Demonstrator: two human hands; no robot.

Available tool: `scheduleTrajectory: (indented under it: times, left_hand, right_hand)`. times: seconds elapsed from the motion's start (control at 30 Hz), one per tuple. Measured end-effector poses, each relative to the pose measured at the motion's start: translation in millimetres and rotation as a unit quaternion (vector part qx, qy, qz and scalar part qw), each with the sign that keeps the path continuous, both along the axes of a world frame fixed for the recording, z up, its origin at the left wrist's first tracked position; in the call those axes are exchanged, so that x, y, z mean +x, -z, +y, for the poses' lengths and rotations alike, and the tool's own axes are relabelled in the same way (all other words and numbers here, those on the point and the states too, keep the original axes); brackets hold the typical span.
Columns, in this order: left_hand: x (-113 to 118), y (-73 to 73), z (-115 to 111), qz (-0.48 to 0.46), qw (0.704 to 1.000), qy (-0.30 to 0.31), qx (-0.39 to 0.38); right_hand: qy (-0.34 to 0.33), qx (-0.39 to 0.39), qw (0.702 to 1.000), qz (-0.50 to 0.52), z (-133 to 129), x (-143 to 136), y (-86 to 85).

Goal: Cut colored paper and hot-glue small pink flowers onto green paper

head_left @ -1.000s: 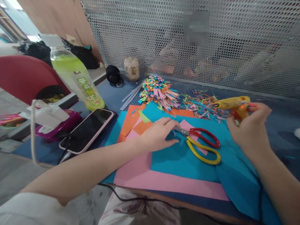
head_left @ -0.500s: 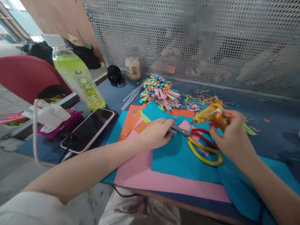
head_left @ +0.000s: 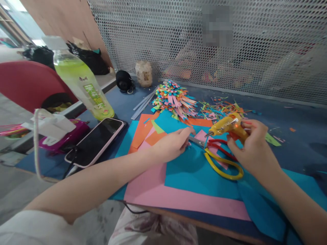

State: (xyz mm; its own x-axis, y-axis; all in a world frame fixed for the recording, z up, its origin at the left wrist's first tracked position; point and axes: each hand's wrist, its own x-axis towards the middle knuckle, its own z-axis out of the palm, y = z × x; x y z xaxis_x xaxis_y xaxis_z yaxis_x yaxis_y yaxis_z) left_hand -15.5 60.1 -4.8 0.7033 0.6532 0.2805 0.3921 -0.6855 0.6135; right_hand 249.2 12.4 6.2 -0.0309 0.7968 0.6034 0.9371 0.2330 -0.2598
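The right hand (head_left: 251, 146) grips the glue gun (head_left: 227, 124), its nozzle (head_left: 208, 134) pointing toward the left hand (head_left: 173, 145). The left hand's fingers (head_left: 184, 134) are curled; whether they pinch anything cannot be told. Scissors (head_left: 216, 155) lie between the hands on blue paper (head_left: 194, 178); beyond the left hand stands a fringed cone (head_left: 175, 98).

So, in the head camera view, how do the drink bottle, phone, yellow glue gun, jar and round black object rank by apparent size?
1. Drink bottle
2. Phone
3. Yellow glue gun
Smallest: jar and round black object, too alike to rank.
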Motion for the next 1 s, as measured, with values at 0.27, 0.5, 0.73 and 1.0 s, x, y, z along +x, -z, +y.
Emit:
scheduleTrajectory:
  times: [0.27, 0.5, 0.73, 1.0]
  left_hand:
    - [-2.2, -6.2, -0.8, -0.006, 0.999, -0.013, -0.043]
    - [-4.5, -15.7, -9.2, -0.011, 0.999, -0.02, -0.023]
    - [-4.7, -14.4, -9.9, -0.038, 0.997, 0.014, -0.064]
    - [-5.2, -16.7, -8.3, -0.056, 0.993, -0.002, -0.105]
  right_hand:
    - [0.001, -0.005, 1.0, 0.005, -0.7, 0.3, 0.9]
    - [0.0, 0.004, 1.0, -0.002, -1.4, -0.5, 1.0]
    - [0.005, -0.007, 1.0, 0.004, -2.9, -3.2, -1.2]
    - [0.008, -0.009, 1.0, -0.007, -3.6, -6.3, -2.8]
